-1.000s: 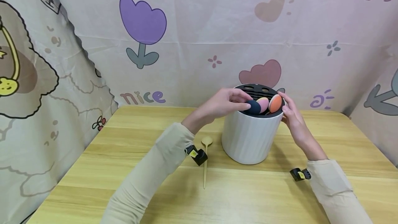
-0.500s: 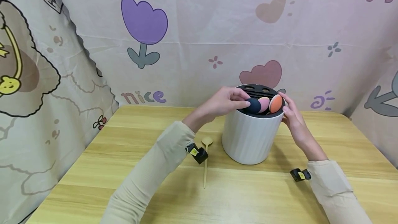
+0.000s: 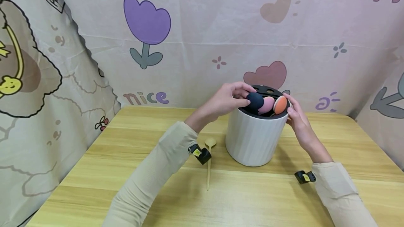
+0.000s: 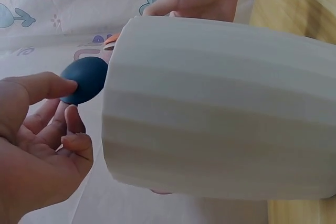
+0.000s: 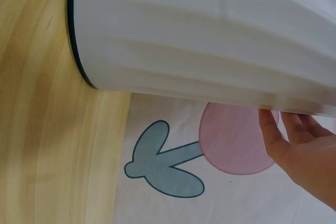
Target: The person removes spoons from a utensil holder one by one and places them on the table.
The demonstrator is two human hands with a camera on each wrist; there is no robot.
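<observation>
My left hand [image 3: 224, 100] pinches the rounded head of a dark blue spoon [image 3: 255, 101] between thumb and fingers, at the top of a white fluted utensil holder [image 3: 255, 141]. In the left wrist view the blue head [image 4: 86, 80] shows as a smooth oval at the holder's rim; its handle is hidden. A pink rounded head [image 3: 267, 104] and an orange one [image 3: 280, 105] with a pale edge stand beside it in the black slotted top [image 3: 262, 89]. My right hand [image 3: 299, 123] holds the holder's right side near the rim, fingertips [image 5: 270, 121] against its wall.
A yellowish spoon [image 3: 209, 164] lies on the wooden table [image 3: 258, 199], left of the holder and close by my left wrist camera [image 3: 202, 155]. Behind the table hangs a printed cloth [image 3: 195, 16], with another cloth side [image 3: 63, 143] on the left.
My left hand has raised the dark blue spoon's head a little, and more of its round surface shows. The right hand and the holder stay in place.
</observation>
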